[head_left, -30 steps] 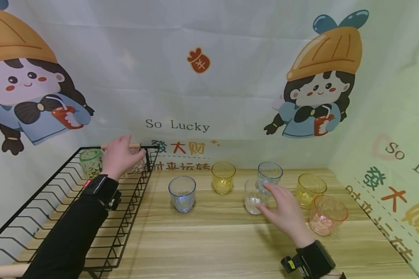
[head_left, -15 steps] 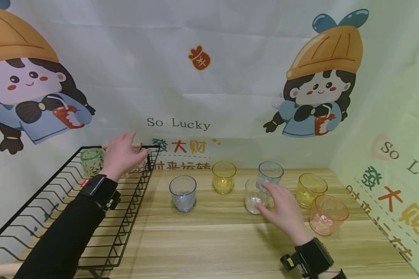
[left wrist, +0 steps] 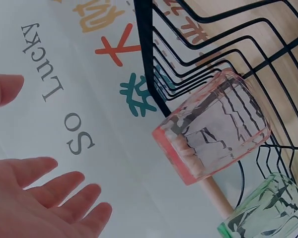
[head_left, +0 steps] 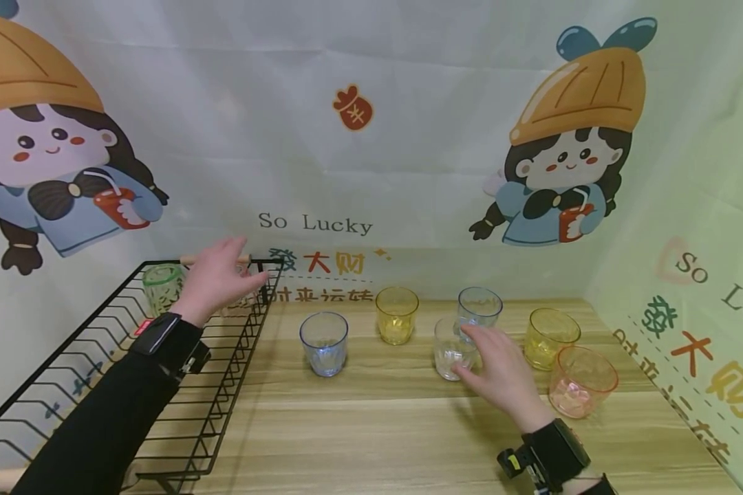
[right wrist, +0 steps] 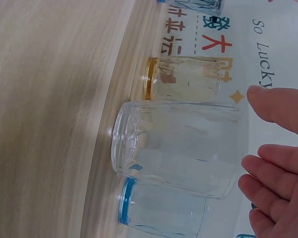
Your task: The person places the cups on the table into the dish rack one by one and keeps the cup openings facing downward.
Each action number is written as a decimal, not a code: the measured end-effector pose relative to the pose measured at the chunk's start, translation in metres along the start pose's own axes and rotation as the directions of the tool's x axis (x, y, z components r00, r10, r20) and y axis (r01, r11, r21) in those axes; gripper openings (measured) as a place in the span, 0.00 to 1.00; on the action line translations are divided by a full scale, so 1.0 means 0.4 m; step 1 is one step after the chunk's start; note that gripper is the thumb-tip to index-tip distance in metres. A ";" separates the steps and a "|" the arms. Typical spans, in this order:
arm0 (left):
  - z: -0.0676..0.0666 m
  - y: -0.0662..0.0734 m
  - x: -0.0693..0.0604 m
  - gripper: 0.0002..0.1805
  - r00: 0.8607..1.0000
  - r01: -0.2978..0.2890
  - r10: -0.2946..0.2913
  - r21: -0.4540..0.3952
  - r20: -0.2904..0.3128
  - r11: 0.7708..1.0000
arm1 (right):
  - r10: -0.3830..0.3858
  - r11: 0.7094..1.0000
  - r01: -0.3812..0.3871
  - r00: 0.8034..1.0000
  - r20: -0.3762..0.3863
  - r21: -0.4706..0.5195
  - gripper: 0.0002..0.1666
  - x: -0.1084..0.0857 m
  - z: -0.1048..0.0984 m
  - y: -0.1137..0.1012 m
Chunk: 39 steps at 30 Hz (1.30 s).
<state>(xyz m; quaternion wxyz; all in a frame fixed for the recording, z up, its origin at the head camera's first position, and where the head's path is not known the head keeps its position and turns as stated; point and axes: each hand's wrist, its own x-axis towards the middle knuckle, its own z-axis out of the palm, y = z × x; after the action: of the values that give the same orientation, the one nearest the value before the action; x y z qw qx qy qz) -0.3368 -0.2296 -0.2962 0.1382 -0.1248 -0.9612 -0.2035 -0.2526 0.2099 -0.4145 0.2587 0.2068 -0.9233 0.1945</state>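
My left hand (head_left: pixel 215 282) hovers above the far end of a black wire rack (head_left: pixel 207 457), fingers spread and nothing held. Below it a pink-rimmed glass (left wrist: pixel 213 126), mostly hidden in the head view, stands in the rack. Left of that is a green glass (head_left: pixel 164 289). My right hand (head_left: pixel 501 371) is beside a clear glass (head_left: pixel 450 357) on the table, thumb and fingers apart near its rim. In the right wrist view the fingertips (right wrist: pixel 251 163) are close to the clear glass's rim; whether they touch it I cannot tell.
On the wooden table (head_left: pixel 359 440) stand a blue-rimmed glass (head_left: pixel 324 347), a yellow glass (head_left: pixel 396 320), another blue-rimmed glass (head_left: pixel 479 306) behind the clear one, a second yellow glass (head_left: pixel 547 340) and a pink glass (head_left: pixel 578 385). A printed cloth (head_left: pixel 421 137) hangs behind.
My left hand has drifted slightly to the right over the rack, its forearm shifting left. The right hand has hardly moved, and the glasses stand where they were.
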 end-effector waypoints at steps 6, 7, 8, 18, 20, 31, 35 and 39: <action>-0.007 0.014 -0.008 0.47 0.999 -0.016 0.017 -0.023 0.048 1.000 | -0.036 0.999 0.036 0.999 0.001 -0.028 0.42 0.005 0.007 0.004; -0.008 0.017 -0.009 0.47 0.998 -0.020 0.021 -0.021 0.055 1.000 | -0.040 0.999 0.040 0.999 0.000 -0.032 0.41 0.005 0.008 0.004; -0.009 0.020 -0.011 0.47 0.998 -0.028 0.029 -0.019 0.060 0.999 | -0.043 0.998 0.043 0.999 -0.001 -0.036 0.41 0.006 0.009 0.005; -0.010 0.048 -0.028 0.47 0.991 -0.063 0.065 -0.014 0.116 0.998 | -0.045 0.997 0.045 0.999 0.003 -0.064 0.37 0.013 0.014 0.004; -0.010 0.053 -0.030 0.47 0.990 -0.073 0.073 -0.011 0.120 0.997 | -0.050 0.996 0.050 0.999 0.008 -0.070 0.36 0.014 0.015 0.004; -0.001 0.076 -0.049 0.46 0.986 -0.110 0.113 -0.034 0.123 0.993 | -0.077 0.992 0.079 0.997 0.020 -0.094 0.33 0.016 0.030 0.005; 0.006 0.080 -0.053 0.46 0.984 -0.132 0.133 -0.020 0.117 0.991 | -0.073 0.992 0.076 0.997 0.032 -0.096 0.29 0.019 0.030 0.003; 0.008 0.089 -0.058 0.44 0.983 -0.150 0.149 0.004 0.108 0.989 | -0.068 0.992 0.073 0.996 0.051 -0.105 0.26 0.023 0.033 0.000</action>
<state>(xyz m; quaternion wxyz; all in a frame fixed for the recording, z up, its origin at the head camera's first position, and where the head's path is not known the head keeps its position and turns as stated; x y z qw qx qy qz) -0.3054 -0.2010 -0.2936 0.1019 -0.2065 -0.9564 -0.1795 -0.2649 0.2014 -0.4199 0.2543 0.2299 -0.9303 0.1306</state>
